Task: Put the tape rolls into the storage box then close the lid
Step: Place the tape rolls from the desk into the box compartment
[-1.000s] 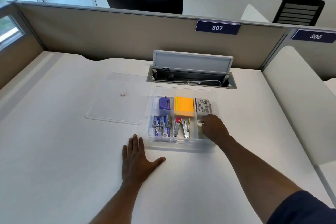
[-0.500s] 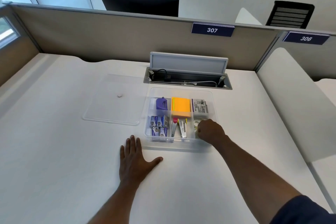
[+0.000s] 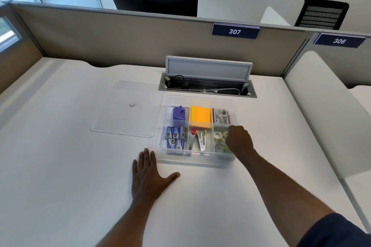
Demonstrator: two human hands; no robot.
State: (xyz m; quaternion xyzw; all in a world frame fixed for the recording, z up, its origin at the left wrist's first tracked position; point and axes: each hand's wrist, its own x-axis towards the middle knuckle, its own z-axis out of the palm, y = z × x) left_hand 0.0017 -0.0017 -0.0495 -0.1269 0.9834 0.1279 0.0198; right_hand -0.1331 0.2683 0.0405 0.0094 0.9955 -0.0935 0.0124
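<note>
Curled over the tape rolls (image 3: 220, 140) in the storage box's (image 3: 197, 157) near-right compartment, my right grip (image 3: 239, 140) hides its hold; left grip (image 3: 149, 174) flat on the surface (image 3: 60, 166), lid (image 3: 128, 108) off alongside.

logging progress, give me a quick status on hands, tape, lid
Left hand flat on desk. Right hand in clear storage box over clear tape rolls; grip hidden. Clear flat lid off, unobstructed.

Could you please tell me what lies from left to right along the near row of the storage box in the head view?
Small blue staple boxes → staplers → clear tape rolls, with the right hand over that compartment of the storage box.
</note>
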